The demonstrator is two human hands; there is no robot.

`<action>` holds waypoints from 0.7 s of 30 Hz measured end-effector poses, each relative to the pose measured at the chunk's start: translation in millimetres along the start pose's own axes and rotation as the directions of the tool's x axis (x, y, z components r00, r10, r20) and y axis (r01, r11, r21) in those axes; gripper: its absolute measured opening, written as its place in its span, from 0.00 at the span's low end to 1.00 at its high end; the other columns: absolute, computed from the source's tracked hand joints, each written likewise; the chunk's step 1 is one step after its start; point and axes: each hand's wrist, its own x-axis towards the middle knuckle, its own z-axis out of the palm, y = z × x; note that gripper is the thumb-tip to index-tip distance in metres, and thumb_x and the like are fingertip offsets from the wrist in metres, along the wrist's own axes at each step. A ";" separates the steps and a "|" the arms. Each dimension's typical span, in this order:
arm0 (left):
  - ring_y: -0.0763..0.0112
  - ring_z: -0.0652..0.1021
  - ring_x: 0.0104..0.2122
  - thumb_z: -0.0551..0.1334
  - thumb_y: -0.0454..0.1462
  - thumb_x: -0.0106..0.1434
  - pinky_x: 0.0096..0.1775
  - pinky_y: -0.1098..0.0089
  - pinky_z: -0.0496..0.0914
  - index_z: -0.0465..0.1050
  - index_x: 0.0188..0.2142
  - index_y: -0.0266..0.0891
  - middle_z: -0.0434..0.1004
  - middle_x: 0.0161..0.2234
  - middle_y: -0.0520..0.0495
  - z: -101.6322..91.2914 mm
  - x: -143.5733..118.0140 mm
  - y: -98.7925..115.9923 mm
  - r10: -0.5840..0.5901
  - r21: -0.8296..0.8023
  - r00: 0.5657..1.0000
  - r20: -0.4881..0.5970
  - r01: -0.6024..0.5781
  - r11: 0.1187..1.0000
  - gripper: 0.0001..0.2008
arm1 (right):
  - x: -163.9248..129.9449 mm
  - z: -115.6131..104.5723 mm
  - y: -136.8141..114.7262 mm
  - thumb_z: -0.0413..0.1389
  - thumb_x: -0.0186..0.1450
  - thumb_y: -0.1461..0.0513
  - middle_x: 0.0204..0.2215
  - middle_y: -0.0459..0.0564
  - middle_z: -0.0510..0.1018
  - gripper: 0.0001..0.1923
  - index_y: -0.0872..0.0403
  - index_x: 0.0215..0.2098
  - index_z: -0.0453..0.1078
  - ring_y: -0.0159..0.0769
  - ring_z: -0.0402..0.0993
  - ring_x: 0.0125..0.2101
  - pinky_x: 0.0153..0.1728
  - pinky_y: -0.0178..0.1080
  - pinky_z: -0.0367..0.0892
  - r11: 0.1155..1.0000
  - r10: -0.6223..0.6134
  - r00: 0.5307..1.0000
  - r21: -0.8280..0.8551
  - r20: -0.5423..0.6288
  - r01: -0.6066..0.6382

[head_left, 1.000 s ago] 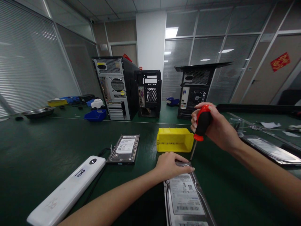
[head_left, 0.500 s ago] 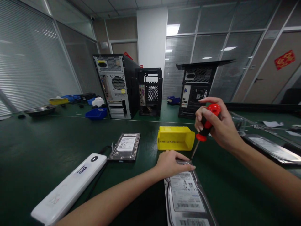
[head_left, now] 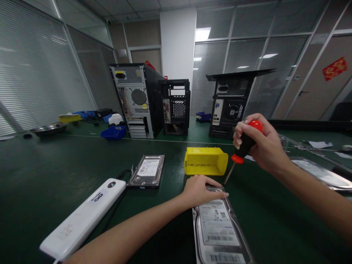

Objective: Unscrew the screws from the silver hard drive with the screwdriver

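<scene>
A silver hard drive (head_left: pixel 220 231) with a white label lies in front of me on the green table. My left hand (head_left: pixel 200 190) grips its far end, thumb and fingers around the edges. My right hand (head_left: pixel 261 143) is wrapped round the handle of a red and black screwdriver (head_left: pixel 243 148). The screwdriver slants, its tip down by the drive's far right corner; whether the tip touches the drive I cannot tell. Just beyond sits a yellow bin (head_left: pixel 206 162), with small dark bits in it that look like screws.
A second hard drive (head_left: pixel 148 170) and a white power bank (head_left: pixel 85 218) marked 18 lie to the left. Another drive (head_left: pixel 324 172) is at the right. Computer cases (head_left: pixel 137 101) stand at the back, near a blue bin (head_left: pixel 114 132) and a metal dish (head_left: pixel 49 129).
My right hand has shifted slightly right, its fingers now closed around the handle where some were lifted before. The screwdriver leans a little more to the right. My left hand stays put.
</scene>
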 end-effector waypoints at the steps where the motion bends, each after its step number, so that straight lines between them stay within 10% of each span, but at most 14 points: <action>1: 0.61 0.78 0.43 0.60 0.60 0.52 0.45 0.65 0.68 0.78 0.43 0.49 0.80 0.43 0.51 0.3 0.0 -0.1 -0.006 0.005 1.000 -0.004 0.006 1.000 0.27 | 0.0 -0.6 0.5 0.58 0.61 0.63 0.23 0.40 0.69 0.05 0.49 0.33 0.65 0.28 0.66 0.20 0.20 0.30 0.65 1.000 0.008 1.000 0.009 0.000 -0.008; 21: 0.63 0.78 0.42 0.60 0.60 0.53 0.46 0.65 0.68 0.78 0.42 0.48 0.80 0.42 0.51 1.3 0.2 -4.0 0.024 -0.026 1.000 -0.013 -0.024 0.999 0.27 | 2.8 -0.6 1.1 0.51 0.63 0.56 0.25 0.45 0.69 0.07 0.50 0.36 0.68 0.30 0.67 0.23 0.21 0.33 0.66 0.991 0.080 0.995 0.105 0.063 -0.087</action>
